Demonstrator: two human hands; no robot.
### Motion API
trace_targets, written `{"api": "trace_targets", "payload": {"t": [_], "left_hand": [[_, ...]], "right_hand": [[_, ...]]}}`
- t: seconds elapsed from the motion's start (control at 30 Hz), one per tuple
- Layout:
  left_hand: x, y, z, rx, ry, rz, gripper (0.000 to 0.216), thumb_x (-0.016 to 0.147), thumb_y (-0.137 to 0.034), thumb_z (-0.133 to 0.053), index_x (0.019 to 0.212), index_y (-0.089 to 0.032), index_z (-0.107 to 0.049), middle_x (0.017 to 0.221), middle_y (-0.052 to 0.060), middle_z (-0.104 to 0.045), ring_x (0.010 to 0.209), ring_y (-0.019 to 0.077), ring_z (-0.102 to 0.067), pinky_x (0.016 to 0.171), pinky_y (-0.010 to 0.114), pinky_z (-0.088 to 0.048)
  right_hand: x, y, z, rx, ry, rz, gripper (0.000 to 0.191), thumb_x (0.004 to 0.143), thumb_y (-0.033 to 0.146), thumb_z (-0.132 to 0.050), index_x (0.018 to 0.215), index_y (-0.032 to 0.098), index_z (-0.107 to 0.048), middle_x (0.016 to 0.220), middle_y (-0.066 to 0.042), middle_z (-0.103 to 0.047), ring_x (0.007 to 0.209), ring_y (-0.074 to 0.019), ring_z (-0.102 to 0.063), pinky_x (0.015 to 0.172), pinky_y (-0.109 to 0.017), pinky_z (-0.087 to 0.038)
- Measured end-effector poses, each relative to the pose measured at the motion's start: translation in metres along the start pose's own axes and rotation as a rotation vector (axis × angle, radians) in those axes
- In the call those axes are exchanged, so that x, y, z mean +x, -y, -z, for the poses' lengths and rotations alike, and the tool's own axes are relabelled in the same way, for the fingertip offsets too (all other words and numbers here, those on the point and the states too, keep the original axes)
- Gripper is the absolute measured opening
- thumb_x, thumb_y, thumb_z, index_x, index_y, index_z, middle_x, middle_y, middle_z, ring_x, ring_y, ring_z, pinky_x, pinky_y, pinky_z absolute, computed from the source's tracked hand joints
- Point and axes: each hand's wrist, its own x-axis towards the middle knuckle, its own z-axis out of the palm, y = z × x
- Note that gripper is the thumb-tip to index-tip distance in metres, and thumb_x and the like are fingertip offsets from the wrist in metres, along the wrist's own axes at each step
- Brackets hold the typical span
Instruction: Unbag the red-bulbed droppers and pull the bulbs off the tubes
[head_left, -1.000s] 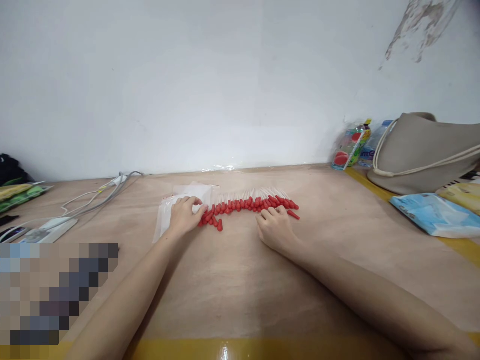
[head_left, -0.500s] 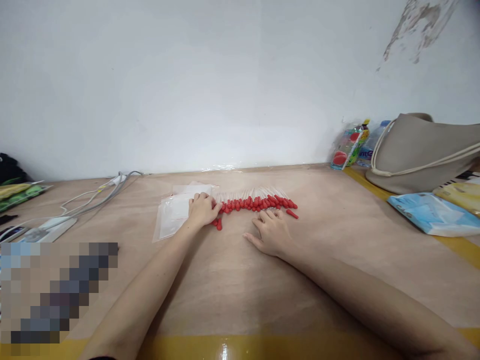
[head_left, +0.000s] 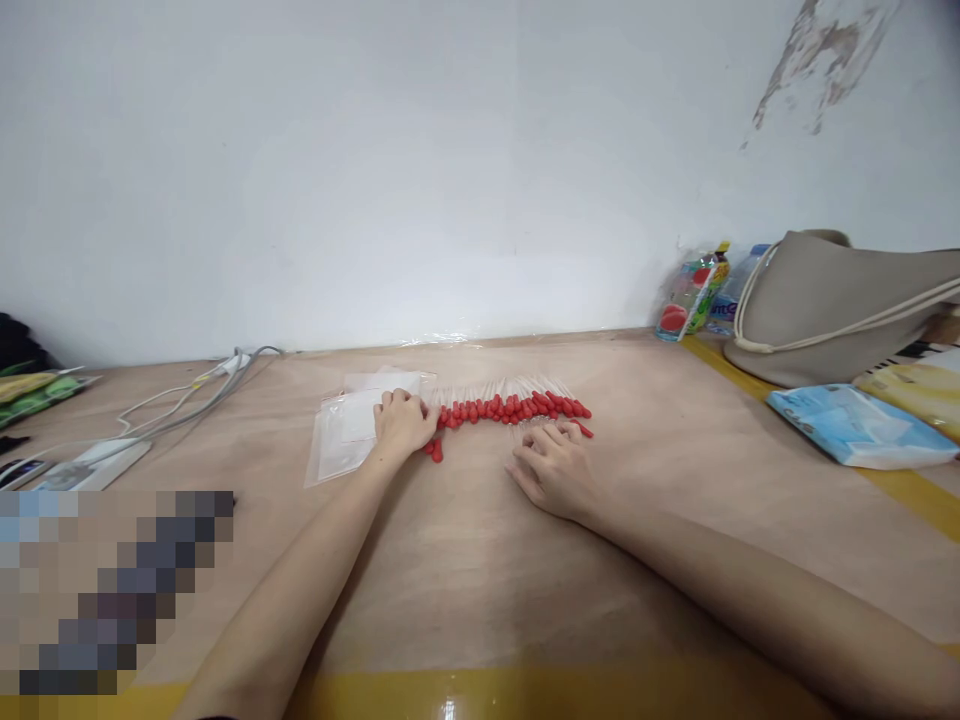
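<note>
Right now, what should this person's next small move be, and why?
Probably the right hand should nudge the loose red piece toward the row of red bulbs. That piece lies apart, just on the near side of the row's right end, and the right hand is close beside it, while the left hand is at the row's other end.

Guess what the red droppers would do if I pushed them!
The droppers might roll a little, because their bulbs look rounded. They are probably light, since the tubes are so thin. Those clear tubes could also be breakable.
</note>
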Motion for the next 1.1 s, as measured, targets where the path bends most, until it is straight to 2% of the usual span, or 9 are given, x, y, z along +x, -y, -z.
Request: {"api": "trace_targets", "payload": {"t": [0.17, 0.33, 0.47, 0.53, 0.6, 0.73, 0.8, 0.93, 1.1], "left_hand": [[0.002, -0.003, -0.002, 0.001, 0.005, -0.050, 0.031, 0.076, -0.038, -0.044, 0.076, -0.016, -0.066, 0.102, 0.015, -0.054, 0.101, 0.0325, -0.041, 0.083, 0.044, -0.034], [0.006, -0.003, -0.004, -0.059, 0.007, 0.025, 0.032, 0.076, -0.036, -0.043, 0.073, -0.013, -0.064, 0.099, 0.017, -0.054, 0.099, 0.0349, -0.042, 0.080, 0.045, -0.036], [-0.002, 0.000, 0.007, -0.102, -0.048, 0.047, 0.028, 0.081, -0.032, -0.038, 0.079, -0.014, -0.060, 0.096, 0.016, -0.055, 0.097, 0.0322, -0.044, 0.079, 0.044, -0.038], [-0.014, 0.001, 0.014, -0.169, -0.083, -0.043, 0.024, 0.083, -0.030, -0.036, 0.084, -0.015, -0.056, 0.092, 0.013, -0.055, 0.094, 0.0281, -0.046, 0.080, 0.041, -0.039], [-0.031, -0.001, 0.017, -0.291, -0.082, -0.226, 0.021, 0.086, -0.029, -0.034, 0.086, -0.017, -0.051, 0.086, 0.009, -0.054, 0.087, 0.0230, -0.049, 0.077, 0.037, -0.041], [-0.068, -0.010, 0.006, -0.430, -0.030, -0.537, 0.016, 0.089, -0.028, -0.034, 0.086, -0.018, -0.046, 0.080, 0.005, -0.053, 0.076, 0.0173, -0.051, 0.069, 0.031, -0.043], [-0.079, -0.014, -0.003, -0.455, -0.034, -0.612, 0.016, 0.089, -0.028, -0.035, 0.084, -0.019, -0.046, 0.078, 0.004, -0.052, 0.073, 0.0157, -0.051, 0.067, 0.029, -0.043], [-0.087, -0.019, -0.013, -0.502, -0.076, -0.681, 0.012, 0.089, -0.026, -0.038, 0.086, -0.019, -0.048, 0.079, 0.003, -0.055, 0.073, 0.0144, -0.052, 0.067, 0.027, -0.045], [-0.088, -0.020, -0.011, -0.558, -0.127, -0.720, 0.011, 0.088, -0.024, -0.042, 0.088, -0.019, -0.051, 0.083, 0.005, -0.058, 0.078, 0.0147, -0.055, 0.071, 0.028, -0.046]], "right_hand": [[-0.007, -0.004, -0.003, 0.077, -0.065, -0.085, 0.020, 0.082, 0.032, -0.051, 0.073, 0.019, -0.064, 0.077, -0.003, -0.059, 0.074, -0.0144, -0.046, 0.076, -0.035, -0.022], [-0.007, -0.005, -0.007, 0.135, -0.085, -0.113, 0.018, 0.081, 0.030, -0.052, 0.072, 0.020, -0.064, 0.076, -0.002, -0.059, 0.075, -0.0140, -0.048, 0.077, -0.034, -0.022], [-0.007, -0.005, -0.005, 0.167, -0.088, -0.169, 0.015, 0.081, 0.029, -0.053, 0.079, 0.020, -0.065, 0.082, -0.004, -0.060, 0.078, -0.0152, -0.050, 0.079, -0.035, -0.026], [-0.006, -0.006, -0.003, 0.184, -0.113, -0.197, 0.020, 0.080, 0.030, -0.052, 0.094, 0.020, -0.063, 0.090, -0.006, -0.060, 0.084, -0.0175, -0.052, 0.080, -0.035, -0.030], [-0.005, -0.006, -0.002, 0.204, -0.157, -0.193, 0.033, 0.080, 0.031, -0.051, 0.110, 0.017, -0.055, 0.103, -0.010, -0.057, 0.094, -0.0212, -0.052, 0.083, -0.037, -0.035], [-0.004, -0.006, 0.001, 0.225, -0.169, -0.053, 0.050, 0.081, 0.036, -0.050, 0.127, 0.017, -0.042, 0.122, -0.014, -0.049, 0.113, -0.0250, -0.045, 0.092, -0.041, -0.037], [-0.003, -0.005, 0.002, 0.216, -0.155, 0.018, 0.052, 0.081, 0.037, -0.050, 0.128, 0.018, -0.041, 0.123, -0.013, -0.050, 0.116, -0.0246, -0.043, 0.096, -0.042, -0.036], [-0.002, -0.003, 0.004, 0.191, -0.122, 0.064, 0.046, 0.082, 0.038, -0.051, 0.123, 0.017, -0.048, 0.119, -0.011, -0.056, 0.115, -0.0233, -0.045, 0.099, -0.044, -0.032], [-0.001, -0.004, 0.000, 0.195, -0.034, 0.153, 0.022, 0.085, 0.033, -0.050, 0.101, 0.023, -0.063, 0.099, -0.003, -0.066, 0.110, -0.0202, -0.051, 0.103, -0.049, -0.025]]}}
